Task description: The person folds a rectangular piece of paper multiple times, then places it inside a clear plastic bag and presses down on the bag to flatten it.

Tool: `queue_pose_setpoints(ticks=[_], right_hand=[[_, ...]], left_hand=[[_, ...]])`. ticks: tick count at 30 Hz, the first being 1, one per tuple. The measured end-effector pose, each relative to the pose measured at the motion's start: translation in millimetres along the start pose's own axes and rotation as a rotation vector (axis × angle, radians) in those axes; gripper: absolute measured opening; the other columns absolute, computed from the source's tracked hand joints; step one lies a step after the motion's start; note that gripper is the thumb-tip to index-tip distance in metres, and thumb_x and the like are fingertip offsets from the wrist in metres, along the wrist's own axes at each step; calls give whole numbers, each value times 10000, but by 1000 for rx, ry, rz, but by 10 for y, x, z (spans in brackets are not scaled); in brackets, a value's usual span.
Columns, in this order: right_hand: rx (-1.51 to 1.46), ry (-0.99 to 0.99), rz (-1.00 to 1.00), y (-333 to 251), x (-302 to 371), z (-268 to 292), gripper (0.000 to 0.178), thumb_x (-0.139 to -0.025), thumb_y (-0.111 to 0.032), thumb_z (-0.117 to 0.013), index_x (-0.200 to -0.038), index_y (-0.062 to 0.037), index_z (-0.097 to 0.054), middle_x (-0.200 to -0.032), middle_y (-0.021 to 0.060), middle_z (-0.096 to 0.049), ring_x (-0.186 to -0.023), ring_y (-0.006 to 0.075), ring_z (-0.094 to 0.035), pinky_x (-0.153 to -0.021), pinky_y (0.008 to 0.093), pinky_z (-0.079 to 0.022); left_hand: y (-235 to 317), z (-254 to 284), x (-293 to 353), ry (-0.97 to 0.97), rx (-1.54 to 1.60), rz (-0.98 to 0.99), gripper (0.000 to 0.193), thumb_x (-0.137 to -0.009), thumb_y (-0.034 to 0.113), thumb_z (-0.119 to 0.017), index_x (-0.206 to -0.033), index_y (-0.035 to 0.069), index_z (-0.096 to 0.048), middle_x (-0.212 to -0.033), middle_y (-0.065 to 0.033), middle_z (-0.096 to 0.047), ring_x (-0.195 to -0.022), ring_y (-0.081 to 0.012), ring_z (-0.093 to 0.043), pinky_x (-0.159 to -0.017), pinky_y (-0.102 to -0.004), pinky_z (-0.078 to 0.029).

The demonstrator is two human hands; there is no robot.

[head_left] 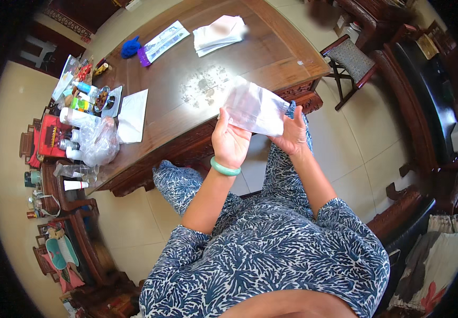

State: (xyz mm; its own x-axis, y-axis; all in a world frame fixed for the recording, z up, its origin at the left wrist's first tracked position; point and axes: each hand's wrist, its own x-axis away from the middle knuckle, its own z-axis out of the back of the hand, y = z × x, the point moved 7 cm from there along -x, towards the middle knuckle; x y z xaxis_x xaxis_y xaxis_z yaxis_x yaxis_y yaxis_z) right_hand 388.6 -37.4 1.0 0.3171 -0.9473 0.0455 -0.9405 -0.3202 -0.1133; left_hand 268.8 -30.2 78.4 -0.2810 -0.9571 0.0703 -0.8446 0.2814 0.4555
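A translucent whitish plastic bag (256, 109), flat and rectangular, is held up in front of me above the near edge of the table. My left hand (231, 144) grips its lower left corner, thumb on the front and fingers behind. At the lower right corner my right hand (293, 132) also has hold of it, its thumb raised beside the edge and its fingers partly hidden behind the bag. A green bangle (225, 167) circles my left wrist. Farther back on the wooden table (170, 79) lies a stack of white sheets or flat bags (219, 36).
A purple-and-white packet (162, 42) and a crumpled blue thing (131, 47) lie at the far left of the table. Bottles, a clear plastic bag (101, 140) and a white sheet (133, 116) crowd its left end. To the right stands a folding stool (350, 57).
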Motion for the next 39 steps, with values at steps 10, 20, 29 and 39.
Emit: queue_pose_setpoints(ticks=[10, 20, 29, 39], right_hand=[[438, 237, 271, -252, -108, -103, 593, -807, 54, -622, -1344, -61, -399, -1140, 104, -609, -965, 150, -606, -872, 255, -482], [1192, 262, 660, -1099, -807, -649, 515, -806, 105, -575, -1259, -18, -366, -1016, 143, -670, -832, 140, -623, -717, 237, -488], [1873, 337, 501, -1580, -1450, -718, 646, -723, -9, -659, -1311, -20, -393, -1003, 142, -692, -946, 244, -649, -813, 334, -491], [2036, 342, 643, -1690, -1483, -638, 585, -696, -33, -661, -1238, -5, -443, -998, 155, -677, -1006, 350, -618, -880, 390, -472]], left_hand=[[16, 118, -9, -9, -47, -101, 503, -1015, 315, -343, -1439, 49, -291, -1454, -147, -373, -1342, -274, -367, -1119, -441, -291], [-12, 238, -841, 30, -101, -269, 401, -978, 178, -443, -1341, 11, -414, -1307, -136, -516, -1179, -247, -522, -1021, -400, -414], [227, 285, -1464, 44, -789, -318, 591, -757, -154, -503, -1295, 83, -434, -1089, -65, -574, -878, -118, -559, -733, -263, -481], [143, 310, -1466, -53, -1434, -324, 579, -660, 76, -720, -1211, -39, -583, -1170, -159, -575, -1007, -234, -591, -882, -284, -455]])
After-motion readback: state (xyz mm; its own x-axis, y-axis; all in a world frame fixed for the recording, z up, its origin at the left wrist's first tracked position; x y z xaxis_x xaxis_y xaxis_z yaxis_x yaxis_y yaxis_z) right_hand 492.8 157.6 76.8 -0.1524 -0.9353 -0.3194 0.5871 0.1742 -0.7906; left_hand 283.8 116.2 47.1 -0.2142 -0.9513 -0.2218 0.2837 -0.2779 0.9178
